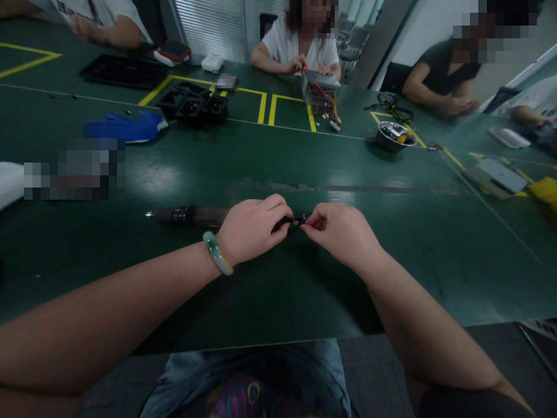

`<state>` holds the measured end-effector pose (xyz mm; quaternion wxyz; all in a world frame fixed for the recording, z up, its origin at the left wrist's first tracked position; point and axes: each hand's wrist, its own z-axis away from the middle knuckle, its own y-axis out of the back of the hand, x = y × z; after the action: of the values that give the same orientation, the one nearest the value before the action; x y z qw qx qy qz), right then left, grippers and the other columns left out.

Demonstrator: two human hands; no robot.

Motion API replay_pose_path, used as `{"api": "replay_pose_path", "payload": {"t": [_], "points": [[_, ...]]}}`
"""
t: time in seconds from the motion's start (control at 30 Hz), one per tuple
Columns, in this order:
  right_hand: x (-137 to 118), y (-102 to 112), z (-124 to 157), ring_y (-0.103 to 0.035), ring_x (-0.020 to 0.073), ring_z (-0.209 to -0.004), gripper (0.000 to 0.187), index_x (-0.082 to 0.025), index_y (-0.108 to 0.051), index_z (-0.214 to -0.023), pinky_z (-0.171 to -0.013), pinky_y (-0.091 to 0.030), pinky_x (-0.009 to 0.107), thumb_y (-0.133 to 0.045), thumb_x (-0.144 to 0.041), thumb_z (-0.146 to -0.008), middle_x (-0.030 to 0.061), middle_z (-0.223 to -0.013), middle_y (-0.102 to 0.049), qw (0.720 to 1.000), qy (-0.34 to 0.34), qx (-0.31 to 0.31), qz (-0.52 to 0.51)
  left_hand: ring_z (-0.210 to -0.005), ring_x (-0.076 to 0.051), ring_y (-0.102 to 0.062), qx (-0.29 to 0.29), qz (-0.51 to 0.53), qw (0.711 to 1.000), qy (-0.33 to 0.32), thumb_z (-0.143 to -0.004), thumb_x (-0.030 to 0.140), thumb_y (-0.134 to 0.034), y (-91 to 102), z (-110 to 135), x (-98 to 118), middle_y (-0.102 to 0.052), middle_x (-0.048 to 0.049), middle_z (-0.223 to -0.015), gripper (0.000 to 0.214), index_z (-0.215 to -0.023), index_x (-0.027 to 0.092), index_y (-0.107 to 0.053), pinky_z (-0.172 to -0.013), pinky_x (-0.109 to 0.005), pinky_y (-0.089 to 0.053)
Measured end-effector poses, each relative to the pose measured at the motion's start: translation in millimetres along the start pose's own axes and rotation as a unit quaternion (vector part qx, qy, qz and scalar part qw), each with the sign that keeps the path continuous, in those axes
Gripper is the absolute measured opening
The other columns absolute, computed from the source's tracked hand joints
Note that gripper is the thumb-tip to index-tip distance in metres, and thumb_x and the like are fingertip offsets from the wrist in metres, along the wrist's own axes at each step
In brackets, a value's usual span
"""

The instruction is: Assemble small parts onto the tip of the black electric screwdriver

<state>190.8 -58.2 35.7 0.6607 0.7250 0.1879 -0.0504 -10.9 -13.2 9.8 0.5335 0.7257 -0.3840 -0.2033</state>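
Note:
A long dark electric screwdriver (191, 216) lies flat on the green table (304, 278), its metal tip pointing left. My left hand (255, 227), with a pale green bangle on the wrist, is wrapped round the tool's right end. Just to its right, my right hand (342, 232) is closed in a pinch on a small part at that same end of the tool; what the fingertips hold is too small to name.
Black trays (194, 104) and a blue glove (126, 126) lie at the back left. A metal bowl (391, 136) sits at the back right. Three other people sit across the table; one handles a metal box with coloured wires (322, 93). Yellow tape lines mark the tabletop.

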Motion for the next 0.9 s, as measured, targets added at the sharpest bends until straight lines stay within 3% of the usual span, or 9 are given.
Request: {"api": "replay_pose_path", "payload": {"t": [0.7, 0.9], "points": [[-3.1, -6.5, 0.1, -0.056, 0.0131, -0.067, 0.012, -0.021, -0.067, -0.075, -0.065, -0.037, 0.027, -0.070, -0.032, -0.080, -0.0011, -0.073, -0.066, 0.999, -0.012, 0.024, -0.026, -0.080, -0.017, -0.061, 0.005, -0.003, 1.000, 0.000, -0.091, 0.031, -0.051, -1.1, -0.3, 0.8, -0.063, -0.0010, -0.103, 0.018, -0.099, 0.022, -0.065, -0.066, -0.032, -0.044], [2.1, -12.7, -2.2, -0.056, 0.0116, -0.064, 0.012, -0.022, -0.066, -0.076, -0.059, -0.036, 0.026, -0.070, -0.033, -0.080, -0.0029, -0.071, -0.066, 0.997, -0.044, 0.018, -0.067, -0.080, -0.018, -0.060, 0.006, -0.009, 1.000, -0.009, -0.092, 0.029, -0.050, -0.8, -0.9, 1.7, -0.063, -0.0020, -0.103, 0.019, -0.101, 0.021, -0.064, -0.067, -0.033, -0.044]]}}
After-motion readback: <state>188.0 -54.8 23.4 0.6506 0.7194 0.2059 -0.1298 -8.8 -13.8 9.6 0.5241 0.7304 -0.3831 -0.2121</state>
